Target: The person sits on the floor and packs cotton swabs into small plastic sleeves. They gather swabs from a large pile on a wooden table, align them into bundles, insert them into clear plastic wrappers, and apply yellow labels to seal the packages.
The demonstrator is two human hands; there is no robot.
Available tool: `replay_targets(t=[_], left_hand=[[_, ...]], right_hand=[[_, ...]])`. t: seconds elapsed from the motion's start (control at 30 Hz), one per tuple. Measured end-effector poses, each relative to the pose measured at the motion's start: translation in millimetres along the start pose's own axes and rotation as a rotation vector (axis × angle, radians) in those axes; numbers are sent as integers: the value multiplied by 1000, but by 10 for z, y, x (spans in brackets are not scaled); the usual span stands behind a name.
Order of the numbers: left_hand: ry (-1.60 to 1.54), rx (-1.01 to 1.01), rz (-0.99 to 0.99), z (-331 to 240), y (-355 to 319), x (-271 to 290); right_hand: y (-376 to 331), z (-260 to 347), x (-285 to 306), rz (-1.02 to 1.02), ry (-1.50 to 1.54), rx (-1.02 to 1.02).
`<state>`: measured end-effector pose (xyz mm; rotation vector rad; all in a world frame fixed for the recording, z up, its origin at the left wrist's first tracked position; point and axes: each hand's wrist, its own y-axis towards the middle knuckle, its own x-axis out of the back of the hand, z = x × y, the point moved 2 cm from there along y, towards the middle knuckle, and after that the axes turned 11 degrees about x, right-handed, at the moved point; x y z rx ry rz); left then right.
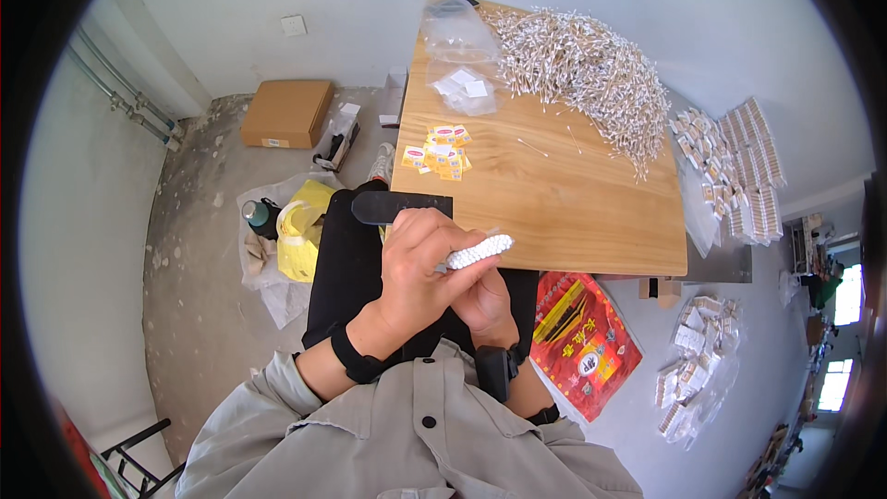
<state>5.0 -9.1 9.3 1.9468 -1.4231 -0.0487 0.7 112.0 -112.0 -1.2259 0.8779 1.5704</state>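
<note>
A tight bundle of cotton swabs (481, 251) is held between my two hands, its white tips packed together and facing up. My left hand (416, 254) is closed, with thumb and fingers pressed on the bundle's left side. Below and to the right, my right hand (487, 300) is wrapped under the same bundle; most of its fingers are hidden. Both hands are just off the near edge of the wooden table (591, 236). A big heap of loose cotton swabs (582, 69) covers the table's far right part. Single swabs (533, 147) lie in the middle.
Yellow printed cards (442, 152) and clear plastic bags (462, 32) lie on the table's left. A dark flat strip (402, 208) juts past its left edge. Packed swab bundles (750, 166) are stacked right. A red printed bag (587, 342) and bagged bundles (693, 360) sit lower down.
</note>
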Motion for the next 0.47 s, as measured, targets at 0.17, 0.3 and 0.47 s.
replay_targets(t=[0.17,0.3,0.47], left_hand=[[2,-6,5,-1,9,-2],[-25,34,20,19,14,-14],[-26,42,10,35,24,-25]], right_hand=[[22,-5,-4,86,-14,8],[13,2,1,56,-90,-1],[22,-6,14,56,-125,3]])
